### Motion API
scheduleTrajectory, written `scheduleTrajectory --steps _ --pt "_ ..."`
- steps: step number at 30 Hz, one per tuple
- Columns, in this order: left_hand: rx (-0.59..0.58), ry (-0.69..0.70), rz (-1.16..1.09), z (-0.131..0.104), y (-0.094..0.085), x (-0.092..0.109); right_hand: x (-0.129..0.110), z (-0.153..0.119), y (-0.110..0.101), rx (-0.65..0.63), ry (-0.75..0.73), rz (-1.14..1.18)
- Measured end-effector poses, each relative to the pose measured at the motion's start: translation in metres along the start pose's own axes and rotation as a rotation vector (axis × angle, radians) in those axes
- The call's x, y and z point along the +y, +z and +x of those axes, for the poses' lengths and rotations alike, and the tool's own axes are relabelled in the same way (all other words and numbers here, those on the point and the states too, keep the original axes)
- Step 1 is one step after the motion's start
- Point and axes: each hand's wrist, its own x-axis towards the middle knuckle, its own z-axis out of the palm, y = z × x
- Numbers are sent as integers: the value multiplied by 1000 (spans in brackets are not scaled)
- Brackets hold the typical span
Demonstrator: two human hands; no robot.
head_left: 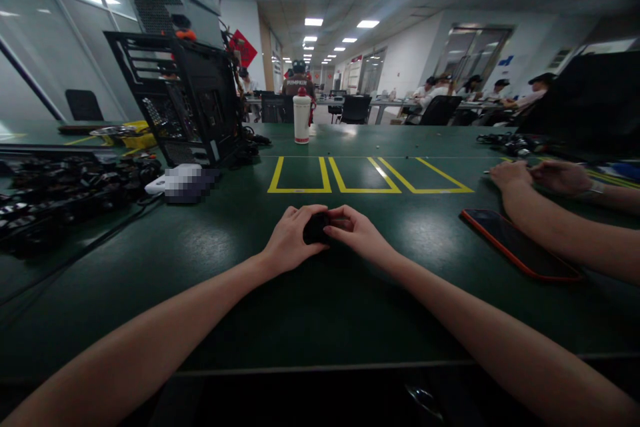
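A small dark object (315,229), black and rounded, is held between my two hands just above or on the green table; its kind cannot be made out. Around its left side curl the fingers and thumb of my left hand (293,237). From the right, my right hand (357,233) pinches at it with thumb and fingertips. Part of the object is covered by the fingers. Beyond my hands, yellow tape (300,191) marks three open-topped boxes on the green table (240,320).
An opened computer case (200,100) stands at the left, near a heap of black parts (75,193) and a blurred pale item (185,181). A white bottle (301,119) is at the back. On the right lie an orange-edged phone (520,243) and a co-worker's hands (513,177).
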Motion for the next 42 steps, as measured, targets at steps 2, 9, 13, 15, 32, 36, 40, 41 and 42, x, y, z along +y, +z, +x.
scheduleTrajectory --steps 2,9,13,15,32,36,40,41,42 --pt "1 -2 0 0 0 0 1 -1 1 10 -28 -17" --pt "-7 9 8 0 -1 0 0 -1 2 59 -67 -41" --pt "-6 8 14 0 -1 0 -1 -1 2 76 -65 -36" --pt "-6 10 12 0 -1 0 -2 -1 3 67 -56 -9" --pt "0 3 2 0 -1 -1 -1 -1 5 82 -61 32" --pt "-8 -1 1 -1 -2 -1 1 1 6 87 -63 35" --pt "-7 5 -4 -1 -2 0 2 0 6 82 -81 63" --pt "-5 5 -4 0 -2 0 3 0 6 75 -88 61" --pt "-3 3 -4 0 -1 0 3 -1 6 71 -99 46"
